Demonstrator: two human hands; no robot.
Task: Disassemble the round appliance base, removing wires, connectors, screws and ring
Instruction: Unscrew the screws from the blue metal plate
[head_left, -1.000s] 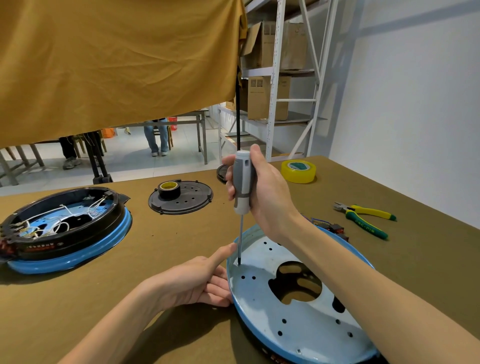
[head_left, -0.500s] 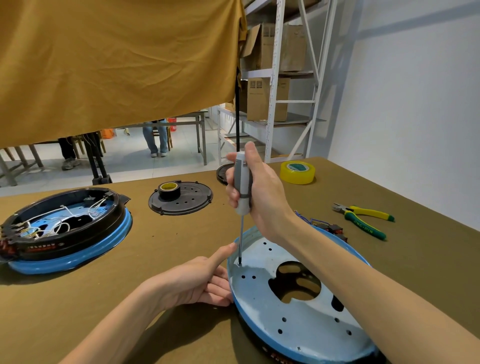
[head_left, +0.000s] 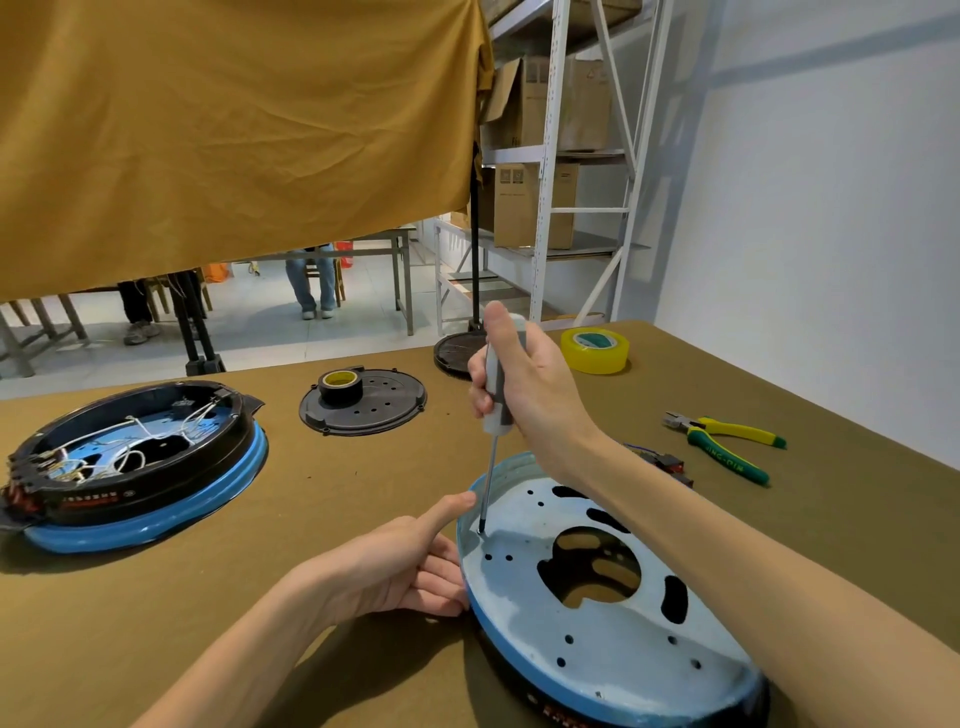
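Right hand (head_left: 535, 395) wraps a grey-handled screwdriver (head_left: 496, 395), shaft near upright, tip in a hole at 9 o'clock on the round appliance base (head_left: 613, 649), which lies near table edge. Left hand (head_left: 395, 566) rests against its blue rim, fingers relaxed, thumb extended. Base: pale, matte, perforated plate with large central cutout. At 10 o'clock, second base (head_left: 140, 467), black shell holding white wires. Black disc (head_left: 384, 410) carries tape roll (head_left: 340, 385). Pliers (head_left: 727, 447) at 2 o'clock.
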